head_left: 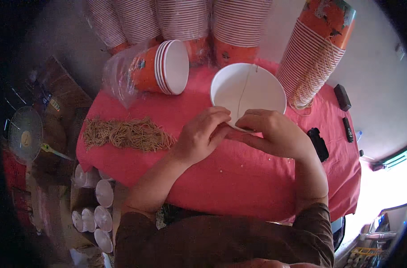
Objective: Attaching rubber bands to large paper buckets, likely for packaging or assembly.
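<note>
A large paper bucket [268,91], white inside, stands at the middle of the table with its mouth toward me. A thin string [244,91] runs across its opening from the far rim to the near rim. My left hand [201,136] is closed at the near rim, thumb and fingers pinched close to the string's near end. Beside it, my right hand [275,134] grips the same rim, fingers curled over the edge and thumb below. The fingertips partly hide the string's end. A bundle of tan strings [125,134] lies left of my left hand.
Nested orange buckets [146,69] lie in plastic at the back left. Tall bucket stacks [183,20] line the back. Strings hang over another stack [313,53] at the right. A black case [318,144], a marker [348,130] and a dark block [342,97] rest on the red cloth [239,192].
</note>
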### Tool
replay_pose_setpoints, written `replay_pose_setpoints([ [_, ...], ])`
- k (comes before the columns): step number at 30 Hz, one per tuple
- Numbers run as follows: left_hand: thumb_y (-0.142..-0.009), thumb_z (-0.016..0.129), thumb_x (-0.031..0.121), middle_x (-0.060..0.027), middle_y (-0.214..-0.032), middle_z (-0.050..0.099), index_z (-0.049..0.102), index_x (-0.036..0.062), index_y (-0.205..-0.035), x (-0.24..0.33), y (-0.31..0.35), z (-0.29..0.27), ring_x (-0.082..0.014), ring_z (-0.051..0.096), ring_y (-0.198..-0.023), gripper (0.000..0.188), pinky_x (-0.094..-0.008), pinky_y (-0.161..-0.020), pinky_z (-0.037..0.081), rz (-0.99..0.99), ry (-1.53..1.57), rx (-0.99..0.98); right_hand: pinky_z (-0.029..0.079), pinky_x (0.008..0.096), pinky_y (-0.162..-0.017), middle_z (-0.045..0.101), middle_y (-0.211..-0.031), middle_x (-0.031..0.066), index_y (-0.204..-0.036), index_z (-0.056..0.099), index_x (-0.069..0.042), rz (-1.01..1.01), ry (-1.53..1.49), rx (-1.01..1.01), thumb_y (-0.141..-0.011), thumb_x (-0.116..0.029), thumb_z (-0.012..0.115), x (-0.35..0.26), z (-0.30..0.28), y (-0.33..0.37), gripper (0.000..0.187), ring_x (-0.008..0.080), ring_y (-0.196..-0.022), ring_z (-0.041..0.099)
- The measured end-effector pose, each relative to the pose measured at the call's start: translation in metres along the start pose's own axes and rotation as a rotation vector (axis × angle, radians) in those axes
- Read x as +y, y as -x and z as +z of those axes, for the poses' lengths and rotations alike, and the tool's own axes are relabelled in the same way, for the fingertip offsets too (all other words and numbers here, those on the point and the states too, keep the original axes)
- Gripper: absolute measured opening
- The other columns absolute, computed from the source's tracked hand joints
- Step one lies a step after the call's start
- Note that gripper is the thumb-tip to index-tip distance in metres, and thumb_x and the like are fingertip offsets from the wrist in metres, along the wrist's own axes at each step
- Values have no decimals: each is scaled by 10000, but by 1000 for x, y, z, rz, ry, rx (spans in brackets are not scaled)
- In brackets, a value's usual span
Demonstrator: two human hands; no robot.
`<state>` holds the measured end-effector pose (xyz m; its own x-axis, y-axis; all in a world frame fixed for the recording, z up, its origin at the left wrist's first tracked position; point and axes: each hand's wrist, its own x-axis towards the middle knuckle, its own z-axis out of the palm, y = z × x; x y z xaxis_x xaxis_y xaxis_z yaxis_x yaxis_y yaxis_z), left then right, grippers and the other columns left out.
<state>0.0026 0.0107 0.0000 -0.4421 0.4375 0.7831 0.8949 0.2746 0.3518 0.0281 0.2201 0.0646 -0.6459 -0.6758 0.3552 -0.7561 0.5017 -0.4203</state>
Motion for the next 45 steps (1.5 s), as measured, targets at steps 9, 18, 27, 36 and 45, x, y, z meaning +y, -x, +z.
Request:
replay_pose_setpoints([
  [9,-757,710,5,-139,-962,618,561,22,-993,2,-1,4,-305,631,-857,280,-376,-707,529,-43,-6,89,480,363,-655,618,-793,146,-916,629,11,85,-3,114,-817,-53,636,4,7,0,119,298,-739,615],
  [18,-774,689,-6,-143,-848,614,607,9,-894,0,3,13,-298,633,-754,146,-364,-634,507,-81,64,64,481,373,-672,625,-813,143,-947,627,-3,97,39,109,-819,-78,642,3,10,1,149,304,-764,618],
  [27,-914,585,49,-70,-880,636,557,21,-998,4,-1,-2,-159,631,-782,92,-292,-697,534,-522,967,264,508,380,-653,648,-872,116,-941,648,-28,211,230,213,-836,-114,631,6,-13,8,136,303,-753,636],
  [36,-928,590,114,-29,-804,631,583,16,-1030,11,-33,-13,-44,500,-566,142,-201,-476,391,-720,763,-61,505,376,-614,614,-803,101,-866,626,-36,23,326,271,-768,-32,644,-3,-22,5,99,300,-715,625],
  [45,-916,610,122,-18,-754,633,639,4,-982,31,-47,-14,-37,494,-552,138,-193,-460,366,-741,614,-300,509,373,-607,610,-845,88,-866,621,-45,-115,264,340,-742,-32,666,-4,-19,3,132,291,-724,630],
])
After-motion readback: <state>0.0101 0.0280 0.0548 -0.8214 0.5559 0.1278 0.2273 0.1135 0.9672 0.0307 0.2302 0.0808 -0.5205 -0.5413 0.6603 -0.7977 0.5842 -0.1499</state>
